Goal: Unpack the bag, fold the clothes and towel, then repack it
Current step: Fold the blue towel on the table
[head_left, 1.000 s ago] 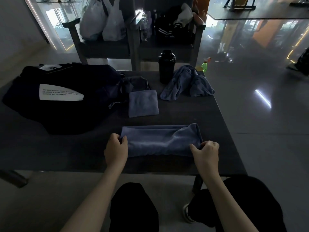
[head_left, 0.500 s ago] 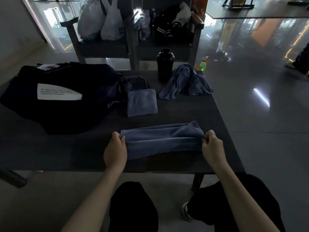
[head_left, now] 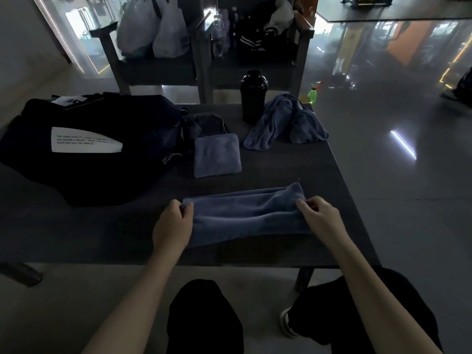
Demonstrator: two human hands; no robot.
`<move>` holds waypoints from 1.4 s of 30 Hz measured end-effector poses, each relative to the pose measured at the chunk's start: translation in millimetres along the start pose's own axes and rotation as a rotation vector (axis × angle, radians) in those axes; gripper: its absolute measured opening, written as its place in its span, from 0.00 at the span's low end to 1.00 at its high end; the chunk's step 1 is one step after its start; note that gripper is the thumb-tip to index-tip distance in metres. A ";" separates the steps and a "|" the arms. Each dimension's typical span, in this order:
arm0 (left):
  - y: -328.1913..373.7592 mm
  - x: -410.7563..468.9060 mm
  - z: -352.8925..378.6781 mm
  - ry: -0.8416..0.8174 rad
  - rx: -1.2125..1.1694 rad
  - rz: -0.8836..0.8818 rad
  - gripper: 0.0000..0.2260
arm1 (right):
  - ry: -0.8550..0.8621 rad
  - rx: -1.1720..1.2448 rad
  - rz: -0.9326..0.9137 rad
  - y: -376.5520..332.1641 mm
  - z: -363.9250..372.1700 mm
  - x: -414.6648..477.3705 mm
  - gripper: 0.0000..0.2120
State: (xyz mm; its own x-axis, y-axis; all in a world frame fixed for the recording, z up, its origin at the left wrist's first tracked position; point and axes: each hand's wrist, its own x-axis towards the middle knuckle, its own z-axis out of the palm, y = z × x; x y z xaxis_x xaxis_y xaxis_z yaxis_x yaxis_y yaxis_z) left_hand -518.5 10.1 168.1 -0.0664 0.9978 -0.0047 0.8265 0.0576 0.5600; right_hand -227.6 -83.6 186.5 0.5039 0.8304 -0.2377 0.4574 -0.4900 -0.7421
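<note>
A blue towel (head_left: 245, 213), folded into a long strip, lies across the near part of the dark table (head_left: 293, 172). My left hand (head_left: 172, 226) pinches its left end, and my right hand (head_left: 319, 217) pinches its right end. A small folded blue cloth (head_left: 217, 155) lies further back in the middle. A crumpled blue garment (head_left: 286, 123) sits at the back right. The black bag (head_left: 84, 146) with a white label covers the table's left side, and a dark grey cloth (head_left: 207, 123) rests against it.
A black bottle (head_left: 252, 97) stands at the table's far edge. Behind it are chairs (head_left: 163, 70) holding white plastic bags and a dark jacket. A green spray bottle (head_left: 313, 94) stands on the glossy floor at the right. My knees are below the table's near edge.
My right hand has shifted up and to the right along the towel's right end, lifting that end a little. My left hand has stayed at the left end.
</note>
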 end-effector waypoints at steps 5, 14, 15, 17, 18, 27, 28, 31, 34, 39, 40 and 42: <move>20.4 25.1 -5.9 -0.152 -0.128 -0.094 0.10 | 0.138 -0.089 0.028 -25.5 12.3 22.8 0.12; 13.4 31.3 3.5 0.107 -0.310 -0.119 0.07 | 0.384 -0.255 -0.136 -29.3 22.4 34.5 0.09; 14.1 30.0 4.7 0.117 -0.255 -0.126 0.09 | 0.378 -0.324 -0.139 -28.5 23.9 36.3 0.12; 16.8 26.5 7.0 0.176 -0.109 -0.009 0.15 | 0.401 -0.359 -0.218 -27.2 29.2 36.7 0.18; 18.8 24.6 9.5 0.189 -0.040 0.120 0.18 | 0.394 -0.361 -0.280 -27.2 33.1 35.1 0.20; 11.7 22.0 36.6 -0.270 0.440 0.419 0.25 | -0.087 -0.731 -0.336 -3.8 48.3 45.6 0.29; 11.9 23.5 36.6 -0.275 0.453 0.419 0.26 | -0.098 -0.737 -0.352 -4.1 45.9 49.8 0.29; 15.5 20.8 39.0 -0.257 0.462 0.395 0.34 | -0.112 -0.762 -0.372 -6.8 41.6 60.5 0.29; 18.9 12.7 43.3 -0.204 0.465 0.372 0.40 | -0.004 -0.872 -0.357 -19.1 42.6 54.9 0.28; 20.2 10.7 44.0 -0.164 0.481 0.359 0.40 | -0.047 -0.535 -0.340 -47.3 76.9 10.9 0.27; 20.3 9.9 43.8 -0.171 0.474 0.353 0.41 | -0.105 -0.531 -0.329 -45.0 85.4 5.3 0.28; 20.6 6.4 41.7 -0.198 0.456 0.331 0.42 | -0.071 -0.650 -0.408 -33.6 94.3 3.4 0.30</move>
State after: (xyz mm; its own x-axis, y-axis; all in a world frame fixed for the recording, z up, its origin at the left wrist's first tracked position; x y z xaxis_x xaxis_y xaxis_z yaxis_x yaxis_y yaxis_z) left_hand -478.5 19.0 145.0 0.3051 0.9498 -0.0693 0.9450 -0.2929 0.1459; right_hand -310.3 -39.3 151.5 0.1646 0.9831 -0.0797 0.9465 -0.1802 -0.2678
